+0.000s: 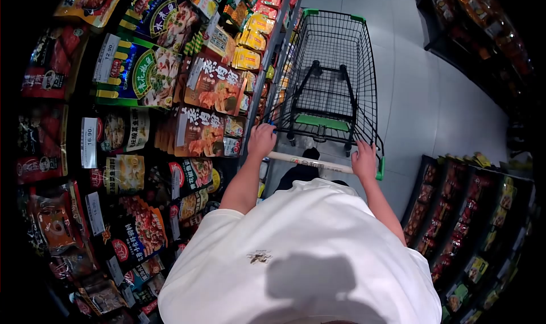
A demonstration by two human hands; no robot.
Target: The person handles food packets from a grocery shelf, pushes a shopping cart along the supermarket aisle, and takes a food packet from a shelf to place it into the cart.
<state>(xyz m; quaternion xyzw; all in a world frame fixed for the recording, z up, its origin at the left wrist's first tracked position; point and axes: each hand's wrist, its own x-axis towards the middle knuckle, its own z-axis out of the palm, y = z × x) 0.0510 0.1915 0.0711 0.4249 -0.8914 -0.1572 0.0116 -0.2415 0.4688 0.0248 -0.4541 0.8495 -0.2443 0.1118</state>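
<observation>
A black wire shopping cart (335, 45) with green corner pieces stands in front of me, with no goods visible in its basket. Its pale handle bar (310, 161) runs across just ahead of my white shirt. My left hand (261, 140) is closed around the bar's left end, close to the shelf edge. At the right end, my right hand (364, 157) wraps the bar beside a green end piece. The undersides of both hands are hidden.
Shelves of seasoning packets (213, 85) with price tags (89, 142) rise close on the left. Packaged goods fill a rack (460, 210) at the lower right and another shelf (483, 17) at the upper right. Grey tiled floor (421, 108) lies right of the cart.
</observation>
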